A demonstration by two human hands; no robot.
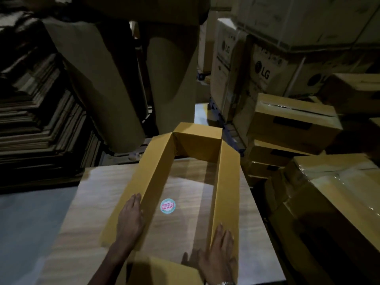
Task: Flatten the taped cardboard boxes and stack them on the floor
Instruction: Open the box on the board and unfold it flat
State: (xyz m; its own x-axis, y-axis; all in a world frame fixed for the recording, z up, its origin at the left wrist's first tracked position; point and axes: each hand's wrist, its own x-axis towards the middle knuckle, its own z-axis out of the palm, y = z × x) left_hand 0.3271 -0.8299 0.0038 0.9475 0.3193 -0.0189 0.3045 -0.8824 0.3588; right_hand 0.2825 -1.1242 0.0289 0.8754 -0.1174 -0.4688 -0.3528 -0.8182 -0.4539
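So the open box [185, 173] sits on a pale wood-grain table [86, 212], long axis running from near to far. It has no bottom or top closed right now: you look straight through it at the tabletop, and there's a round pink and teal sticker [168, 205] on the table inside the frame of the walls.

Left hand [130, 220] lies flat, fingers straight, against the outside of the left wall near its top edge. Right hand [218, 250] is spread wide and flat on the near end of the right wall, fingers pointing far. Neither hand is gripping anything, both are just pressing on cardboard.

Handling-wise I'd guess this is light, single-wall corrugated stuff, stiff along the panels but happy to hinge at the corner creases. The far flaps look already loose, so it should collapse into a parallelogram if you push one long wall sideways against the other. Best hold is palms on the long walls like this. The surface looks smooth, so flat palms may slide; pinching the top edge would give more control.

Around it: taped boxes [294, 124] piled to the right, big brown paper rolls [98, 79] far left, LG cartons [261, 66] far right, and a stack of flattened cardboard [37, 120] on the left.
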